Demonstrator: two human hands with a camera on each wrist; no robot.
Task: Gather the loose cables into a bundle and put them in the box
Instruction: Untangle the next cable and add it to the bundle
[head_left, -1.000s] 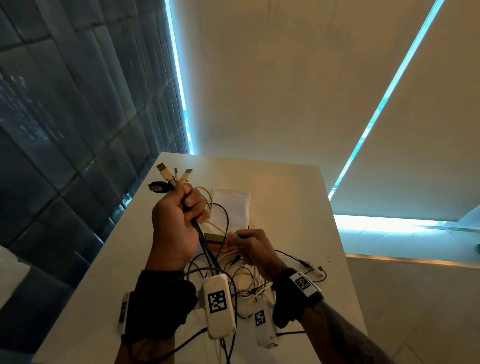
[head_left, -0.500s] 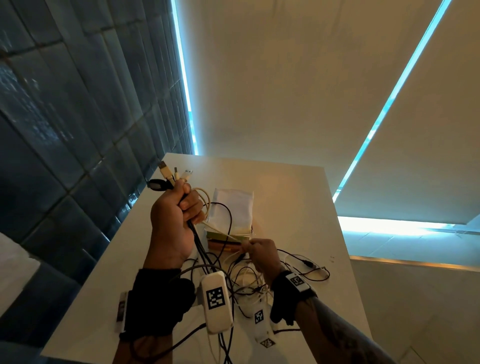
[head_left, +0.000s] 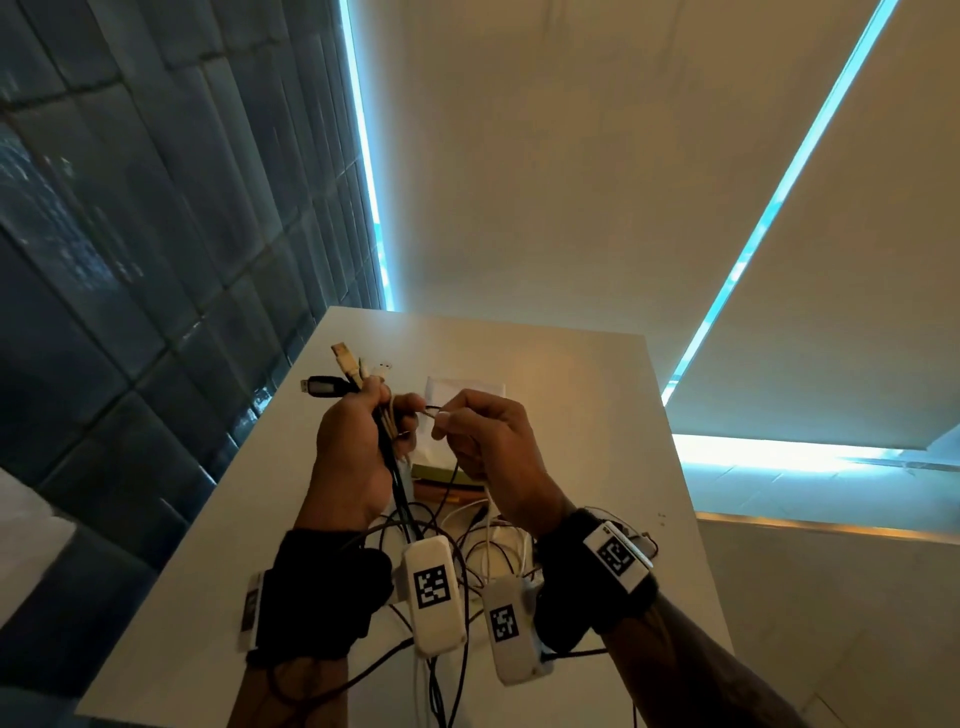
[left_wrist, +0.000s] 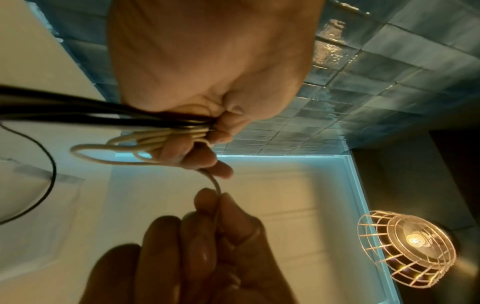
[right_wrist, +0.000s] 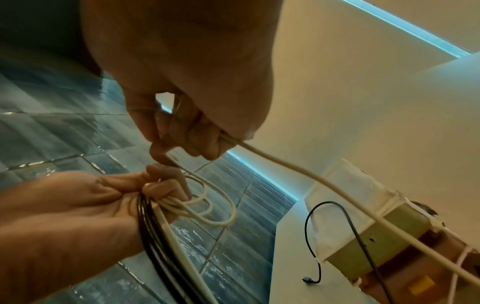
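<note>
My left hand (head_left: 358, 441) is raised above the table and grips a bundle of black and cream cables (left_wrist: 145, 127). Several USB plugs (head_left: 343, 364) stick up out of that fist. My right hand (head_left: 483, 441) is level with it and pinches a cream cable (right_wrist: 298, 170) between thumb and fingers, its fingertips close to the left hand's. That cable (left_wrist: 215, 183) runs from the left fist into the right pinch. More loose cables (head_left: 467, 551) lie tangled on the table below my wrists. The box (right_wrist: 389, 232), olive-sided with a white lining, sits behind my hands.
The white table (head_left: 597, 395) is narrow, with a dark tiled wall (head_left: 130, 260) along its left edge. A thin black cable (right_wrist: 314, 246) with a small plug lies beside the box. A lit wire-cage lamp (left_wrist: 407, 248) shows in the left wrist view.
My right hand has risen from the tangle on the table up beside my left hand, drawing the cream cable with it. The left hand has kept its grip and height.
</note>
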